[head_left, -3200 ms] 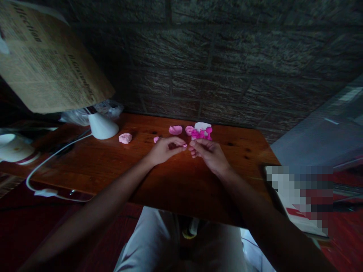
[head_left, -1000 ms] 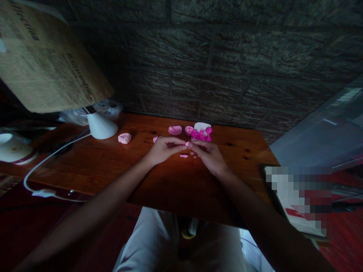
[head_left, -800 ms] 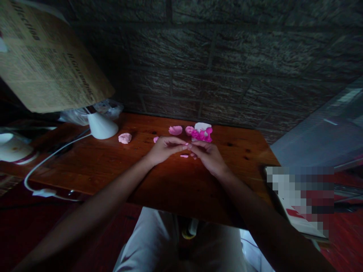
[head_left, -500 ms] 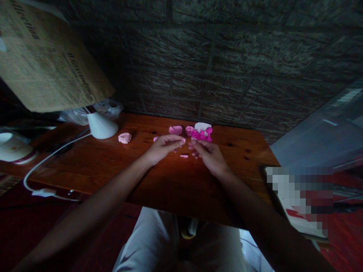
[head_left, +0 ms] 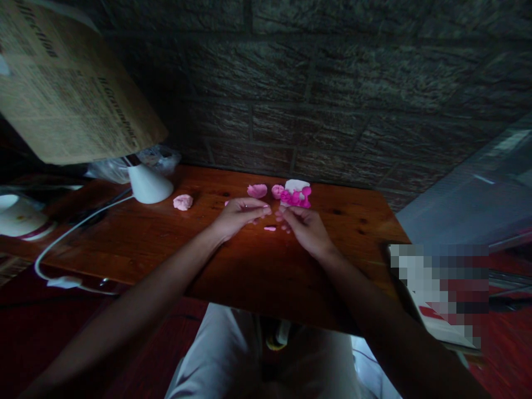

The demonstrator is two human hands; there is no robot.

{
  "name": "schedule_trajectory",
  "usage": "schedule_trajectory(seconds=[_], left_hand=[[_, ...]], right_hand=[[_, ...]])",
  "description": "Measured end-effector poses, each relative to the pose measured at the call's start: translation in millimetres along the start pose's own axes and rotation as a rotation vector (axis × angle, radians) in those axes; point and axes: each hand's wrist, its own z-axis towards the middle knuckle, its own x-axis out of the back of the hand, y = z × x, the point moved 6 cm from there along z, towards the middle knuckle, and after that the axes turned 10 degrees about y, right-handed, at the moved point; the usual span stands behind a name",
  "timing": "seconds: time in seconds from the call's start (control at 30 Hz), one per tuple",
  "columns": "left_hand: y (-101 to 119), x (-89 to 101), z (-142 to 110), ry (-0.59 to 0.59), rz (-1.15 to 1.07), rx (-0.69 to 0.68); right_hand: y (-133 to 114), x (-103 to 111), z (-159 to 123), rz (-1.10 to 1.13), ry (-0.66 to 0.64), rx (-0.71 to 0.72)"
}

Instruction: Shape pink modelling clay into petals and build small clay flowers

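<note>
Left hand (head_left: 240, 215): fingertips pinch a pink clay bit (head_left: 266, 206), mostly hidden. Right hand (head_left: 306, 226): thumb near index, can't tell grip. From between hands: clay strip (head_left: 270, 228) 6 o'clock, curled clay piece (head_left: 257, 192) 11, magenta flowers (head_left: 296, 198) 1.

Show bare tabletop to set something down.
Bare: the front of the table, nearer than the small pink strip, and right of the right hand. Crowded: back middle, with the curved pink piece, magenta shapes and left hand.
</note>
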Motion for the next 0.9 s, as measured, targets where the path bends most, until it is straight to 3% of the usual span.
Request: schedule_trajectory(seconds=[0.27, 0.63, 0.9], left_hand=[[9, 4.6, 0, 0.058, 0.098, -0.112], [11, 1.1, 0, 0.07, 0.049, -0.125], [10, 0.8, -1, 0.028, 0.143, -0.117]], right_hand=[[-2, -1, -2, -0.044, -0.015, 0.024], [-3, -2, -4, -0.067, -0.022, 0.049], [-4, -2, -4, -0.093, -0.021, 0.069]])
